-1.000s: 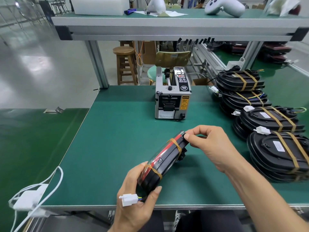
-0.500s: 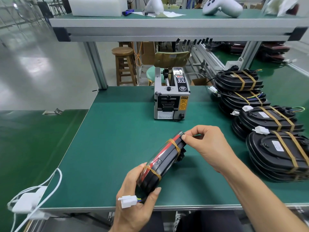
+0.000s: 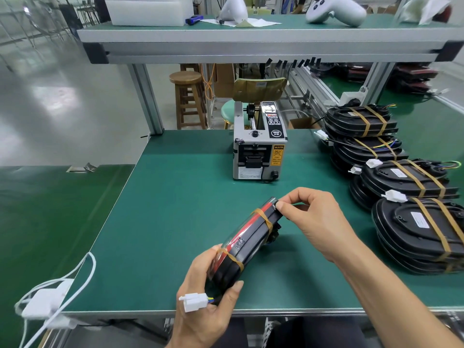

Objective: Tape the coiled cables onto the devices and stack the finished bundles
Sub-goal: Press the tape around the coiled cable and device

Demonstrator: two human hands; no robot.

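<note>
While the left hand grips its near end, fingers curled round the body, the device stands on edge on the green worktop, in front of the tape dispenser. Long axis runs diagonally, near end low by the left hand, far end raised and aimed toward the dispenser. Right hand pinches that far upper end with thumb and fingertips. Two tan tape bands cross it. White connector lies against the left hand. Finished bundles stacked right of the dispenser.
</note>
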